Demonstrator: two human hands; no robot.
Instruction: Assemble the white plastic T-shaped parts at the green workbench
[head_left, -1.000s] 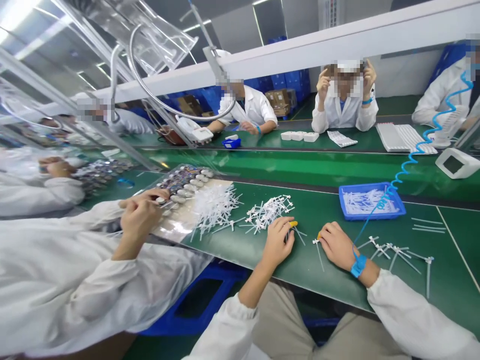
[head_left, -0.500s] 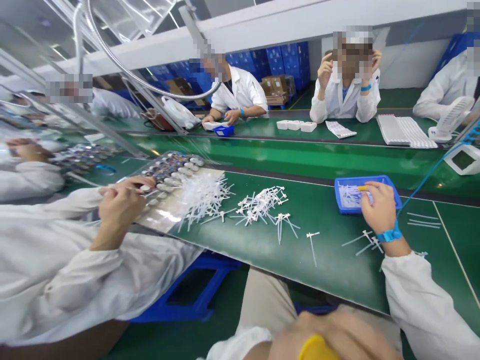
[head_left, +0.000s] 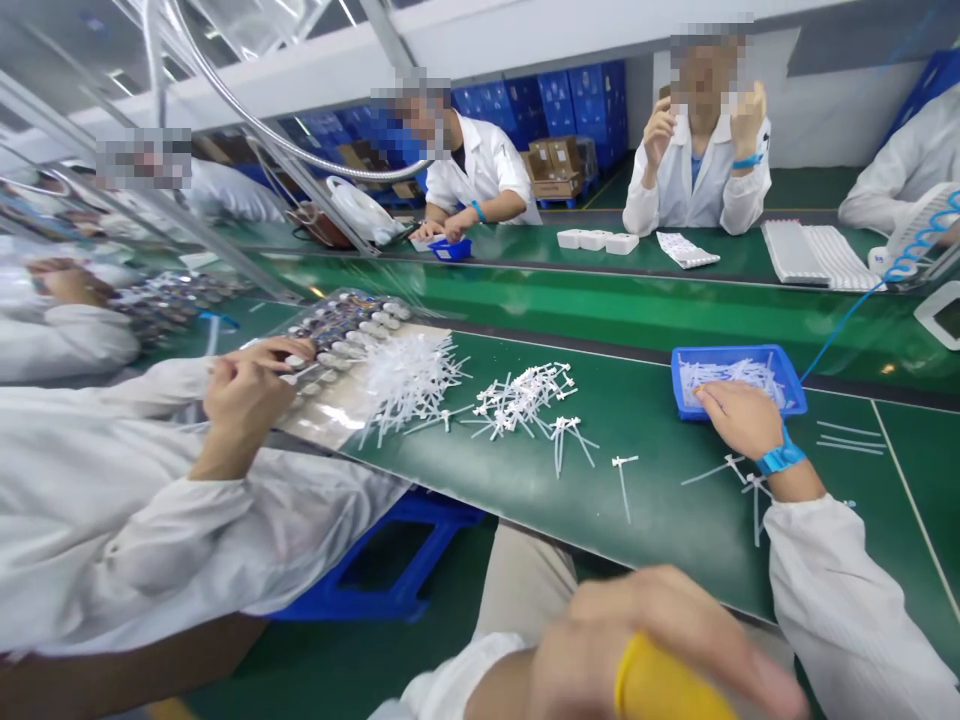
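My right hand [head_left: 742, 420], with a blue wrist strap [head_left: 780, 457], reaches over the near left rim of a blue plastic tray [head_left: 799, 400]. The tray holds a heap of thin white tubes [head_left: 750, 375]. A yellow finger cot shows at the fingertips, which are bent together among the tubes; anything between them is hidden. Close to the camera, my left hand [head_left: 600, 650] is blurred and cut off by the lower edge. It wears a yellow finger cot [head_left: 667, 685], and its grip is unclear. White connectors with thin tubes [head_left: 754, 485] lie beside my right wrist.
On the green table [head_left: 525, 490] lie a pile of white connectors with tubes [head_left: 521, 400] and a larger heap of tubed pieces [head_left: 412, 385]. A co-worker's hands [head_left: 251, 395] work at the left beside rows of small parts [head_left: 352, 330]. A blue cord [head_left: 844, 330] crosses behind the tray.
My right hand has shifted left and toward the tray's near side, fingers lower among the tubes. My left hand has risen further into view. The camera view has shifted slightly.
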